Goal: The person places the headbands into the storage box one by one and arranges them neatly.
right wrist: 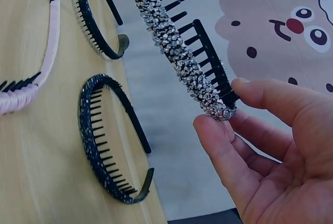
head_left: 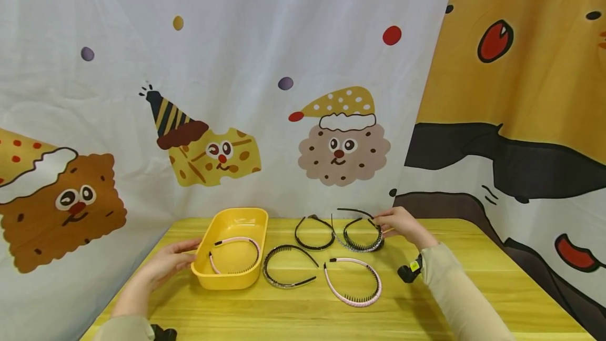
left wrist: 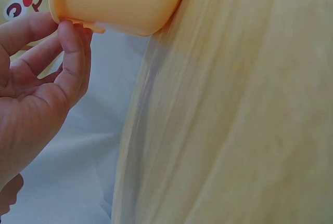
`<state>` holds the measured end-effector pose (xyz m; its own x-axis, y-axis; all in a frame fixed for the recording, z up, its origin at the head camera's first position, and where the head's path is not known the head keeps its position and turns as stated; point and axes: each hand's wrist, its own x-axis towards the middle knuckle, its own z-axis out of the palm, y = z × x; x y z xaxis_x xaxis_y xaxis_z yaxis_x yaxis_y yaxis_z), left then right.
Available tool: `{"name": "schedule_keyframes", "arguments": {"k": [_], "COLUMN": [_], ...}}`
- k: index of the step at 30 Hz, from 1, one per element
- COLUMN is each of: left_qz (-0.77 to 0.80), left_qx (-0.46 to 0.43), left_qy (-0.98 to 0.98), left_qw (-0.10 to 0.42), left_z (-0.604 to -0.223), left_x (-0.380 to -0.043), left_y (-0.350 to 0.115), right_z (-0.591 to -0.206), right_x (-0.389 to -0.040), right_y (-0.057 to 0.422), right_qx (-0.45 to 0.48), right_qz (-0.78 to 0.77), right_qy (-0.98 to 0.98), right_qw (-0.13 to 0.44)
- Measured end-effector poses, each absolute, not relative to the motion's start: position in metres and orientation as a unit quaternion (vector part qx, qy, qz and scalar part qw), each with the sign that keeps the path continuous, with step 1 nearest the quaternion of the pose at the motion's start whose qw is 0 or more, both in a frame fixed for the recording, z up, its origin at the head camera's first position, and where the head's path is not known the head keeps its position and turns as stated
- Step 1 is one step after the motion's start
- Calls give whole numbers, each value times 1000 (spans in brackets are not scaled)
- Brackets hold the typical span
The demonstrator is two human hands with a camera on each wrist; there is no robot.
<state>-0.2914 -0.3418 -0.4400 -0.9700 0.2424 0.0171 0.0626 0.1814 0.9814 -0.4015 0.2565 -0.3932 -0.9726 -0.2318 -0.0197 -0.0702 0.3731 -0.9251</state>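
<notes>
Held headband and tray. The silver beaded headband (right wrist: pixel 174 47) is cut off by the top edge of the right wrist view; in the head view it overlaps a dark speckled headband (right wrist: pixel 89 135), so their outlines are hard to separate. The tray's interior is hidden in the left wrist view, and the left wrist device (head_left: pixel 163 333) is cropped at the bottom of the head view.

The surface is a yellow wood-grain table (head_left: pixel 236 317), backed by a pale curtain (head_left: pixel 246 36) printed with cartoon biscuits and cheese. On the table lie a black headband (head_left: pixel 315 247) towards the back, a dark glittery headband (head_left: pixel 266 269) just beside the tray, and a pink headband (head_left: pixel 364 304) nearer the person.

The container, a yellow tray (head_left: pixel 232 281), stands at the table's left side and holds a second pink band (head_left: pixel 241 239). The left hand (head_left: pixel 165 263) pinches its rim. The right hand (right wrist: pixel 276 151) holds the silver beaded headband by one end between thumb and fingers, above the table's back edge.
</notes>
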Motion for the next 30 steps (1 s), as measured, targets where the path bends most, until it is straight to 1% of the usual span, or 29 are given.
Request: {"name": "schedule_keyframes", "arguments": {"k": [5, 11, 30], "left_qz": [632, 627, 627], "left_qx": [90, 102, 107], "left_qy": [766, 769, 768], "left_qw": [71, 70, 68], "left_z": [-437, -436, -436], "left_x": [-291, -290, -287], "left_y": [-341, -341, -340], "right_z": [-389, -384, -381], "right_x": [-403, -404, -414], "right_y": [248, 237, 203], "right_qx": [-97, -115, -139], "right_qz": [-551, -545, -536], "right_qy": [825, 826, 825], "right_qw": [76, 83, 112]}}
